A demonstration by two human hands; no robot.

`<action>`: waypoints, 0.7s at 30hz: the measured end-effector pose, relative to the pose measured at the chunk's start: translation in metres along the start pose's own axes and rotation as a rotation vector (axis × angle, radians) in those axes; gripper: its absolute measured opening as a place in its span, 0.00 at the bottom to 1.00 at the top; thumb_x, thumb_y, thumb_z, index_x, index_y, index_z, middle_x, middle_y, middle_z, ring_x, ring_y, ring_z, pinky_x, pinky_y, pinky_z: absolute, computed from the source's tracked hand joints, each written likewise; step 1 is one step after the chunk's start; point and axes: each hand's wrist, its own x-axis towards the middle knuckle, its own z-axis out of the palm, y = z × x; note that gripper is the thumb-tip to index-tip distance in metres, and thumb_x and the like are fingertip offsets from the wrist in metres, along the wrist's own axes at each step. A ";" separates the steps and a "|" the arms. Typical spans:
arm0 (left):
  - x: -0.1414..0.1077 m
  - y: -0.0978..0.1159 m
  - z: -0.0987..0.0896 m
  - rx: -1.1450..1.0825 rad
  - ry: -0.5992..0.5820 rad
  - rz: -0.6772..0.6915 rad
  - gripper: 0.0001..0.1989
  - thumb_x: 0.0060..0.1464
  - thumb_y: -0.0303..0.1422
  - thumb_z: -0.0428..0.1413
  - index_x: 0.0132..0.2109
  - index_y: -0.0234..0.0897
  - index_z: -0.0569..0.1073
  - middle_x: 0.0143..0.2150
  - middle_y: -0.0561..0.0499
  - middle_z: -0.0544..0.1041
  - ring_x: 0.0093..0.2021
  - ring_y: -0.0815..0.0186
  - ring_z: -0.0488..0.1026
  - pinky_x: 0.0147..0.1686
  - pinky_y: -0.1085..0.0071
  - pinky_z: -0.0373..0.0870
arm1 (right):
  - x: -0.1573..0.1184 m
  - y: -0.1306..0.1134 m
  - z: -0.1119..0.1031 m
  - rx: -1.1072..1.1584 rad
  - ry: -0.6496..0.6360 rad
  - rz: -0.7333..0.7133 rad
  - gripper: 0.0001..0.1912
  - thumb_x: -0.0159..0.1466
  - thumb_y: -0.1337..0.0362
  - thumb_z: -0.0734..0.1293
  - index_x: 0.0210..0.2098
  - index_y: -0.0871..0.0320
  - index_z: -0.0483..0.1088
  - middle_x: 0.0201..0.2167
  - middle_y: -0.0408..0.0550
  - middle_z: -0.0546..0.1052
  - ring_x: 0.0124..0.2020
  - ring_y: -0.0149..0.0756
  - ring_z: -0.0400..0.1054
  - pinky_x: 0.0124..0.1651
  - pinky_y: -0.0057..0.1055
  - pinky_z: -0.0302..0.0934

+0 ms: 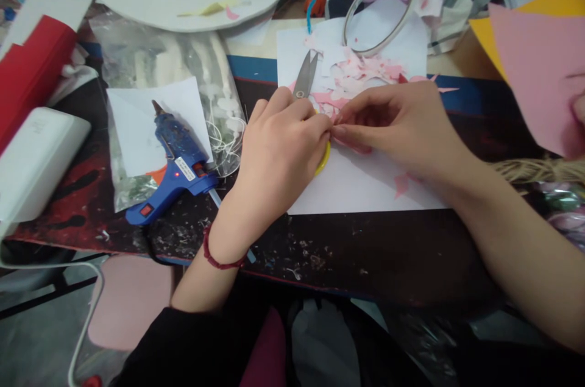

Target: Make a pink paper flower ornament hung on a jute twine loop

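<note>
Black sleeve (159, 347) lay nearest; left hand (278, 143) curled over scissors (302, 85), grip unclear; right hand (404, 113) pinched, contents hidden. Far pink scraps (365, 75) looked flimsy, best taken by edges.

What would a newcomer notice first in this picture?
Probably the blue glue gun, red light glowing, partly on white paper at left. Near the centre, the left hand partly covers yellow-handled scissors with parted blades, and the right hand meets it beside pink paper scraps.
</note>
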 end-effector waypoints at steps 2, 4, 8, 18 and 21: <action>0.000 0.000 0.000 0.000 0.013 -0.003 0.13 0.68 0.35 0.49 0.40 0.42 0.77 0.37 0.45 0.78 0.46 0.52 0.72 0.43 0.55 0.67 | -0.001 0.001 0.001 -0.014 0.008 0.003 0.05 0.60 0.59 0.75 0.34 0.53 0.79 0.25 0.45 0.77 0.24 0.36 0.69 0.28 0.37 0.64; 0.000 0.000 0.000 0.009 0.013 -0.022 0.11 0.68 0.36 0.50 0.39 0.40 0.76 0.37 0.46 0.78 0.46 0.52 0.72 0.43 0.55 0.67 | -0.002 0.000 0.003 -0.061 0.023 -0.018 0.05 0.61 0.59 0.74 0.34 0.53 0.79 0.25 0.45 0.78 0.25 0.37 0.71 0.29 0.37 0.65; 0.003 0.001 -0.001 0.017 -0.012 -0.049 0.10 0.67 0.36 0.53 0.38 0.39 0.76 0.37 0.46 0.78 0.47 0.51 0.71 0.44 0.55 0.66 | -0.003 -0.002 0.005 -0.131 0.110 -0.069 0.02 0.60 0.62 0.75 0.32 0.53 0.81 0.25 0.45 0.80 0.26 0.37 0.72 0.30 0.37 0.65; 0.005 0.002 -0.001 0.022 -0.035 -0.066 0.11 0.67 0.34 0.51 0.38 0.38 0.76 0.37 0.46 0.78 0.46 0.52 0.70 0.43 0.56 0.66 | -0.005 -0.002 -0.005 -0.237 0.146 -0.043 0.06 0.56 0.61 0.78 0.34 0.53 0.83 0.30 0.47 0.84 0.30 0.41 0.75 0.34 0.40 0.65; 0.004 0.002 0.001 0.008 -0.017 -0.062 0.11 0.67 0.35 0.52 0.37 0.39 0.75 0.36 0.47 0.77 0.46 0.54 0.69 0.44 0.57 0.65 | -0.005 -0.004 -0.005 -0.267 0.177 -0.030 0.02 0.56 0.62 0.78 0.30 0.52 0.83 0.27 0.45 0.83 0.28 0.40 0.74 0.32 0.38 0.63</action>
